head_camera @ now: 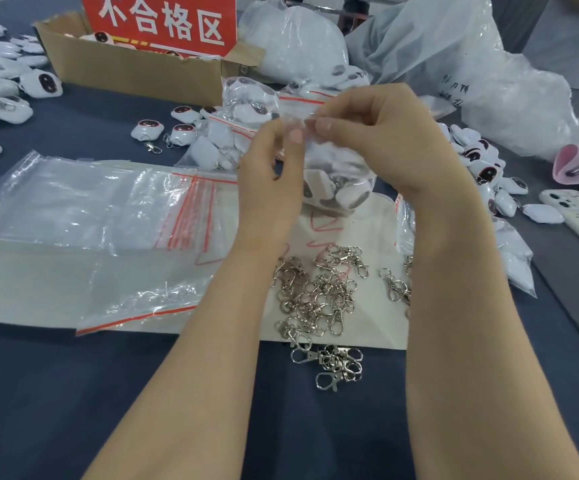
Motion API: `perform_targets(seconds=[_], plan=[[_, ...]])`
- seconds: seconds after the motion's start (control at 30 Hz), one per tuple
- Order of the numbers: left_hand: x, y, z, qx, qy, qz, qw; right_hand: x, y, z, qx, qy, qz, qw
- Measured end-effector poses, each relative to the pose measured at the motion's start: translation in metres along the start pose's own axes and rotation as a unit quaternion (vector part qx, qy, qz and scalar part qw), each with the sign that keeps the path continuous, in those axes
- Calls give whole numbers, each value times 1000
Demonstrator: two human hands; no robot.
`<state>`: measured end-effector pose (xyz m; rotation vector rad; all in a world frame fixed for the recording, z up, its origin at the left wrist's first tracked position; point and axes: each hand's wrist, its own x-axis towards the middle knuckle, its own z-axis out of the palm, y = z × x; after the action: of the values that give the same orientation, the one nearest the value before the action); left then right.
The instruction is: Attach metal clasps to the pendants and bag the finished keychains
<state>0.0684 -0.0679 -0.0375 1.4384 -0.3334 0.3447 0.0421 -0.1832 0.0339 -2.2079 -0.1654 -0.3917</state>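
Here, nearest you, loose metal clasps (319, 299) lie heaped on the bench (73, 393), with empty zip bags (83, 202) to their left. Above them, your left hand (270, 174) and right hand (381, 140) hold a filled bag (336, 181) of finished keychains, each grip narrowed to a thumb-and-finger pinch on its red-lined mouth. The step in hand looks like sealing. Next, you likely need to run the pinch along the strip until it closes fully, then set the bag with the other filled bags (243, 109) behind. Farther back stands a cardboard box (135, 71) under a red sign (160, 22).
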Motion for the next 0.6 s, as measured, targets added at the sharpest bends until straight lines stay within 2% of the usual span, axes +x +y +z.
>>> perform_targets(seconds=[0.13, 0.3, 0.43, 0.6], plan=[[2, 4, -3, -31, 40, 20, 998, -1, -3, -6, -66, -10, 26, 997], [1, 3, -3, -33, 39, -3, 999, 2, -2, -4, -179, -23, 54, 982], [0, -1, -3, -31, 15, -32, 999, 2, 2, -1, -173, -70, 82, 979], [0, -4, -3, -37, 4, -39, 999, 5, 4, 10, -162, -61, 72, 982]])
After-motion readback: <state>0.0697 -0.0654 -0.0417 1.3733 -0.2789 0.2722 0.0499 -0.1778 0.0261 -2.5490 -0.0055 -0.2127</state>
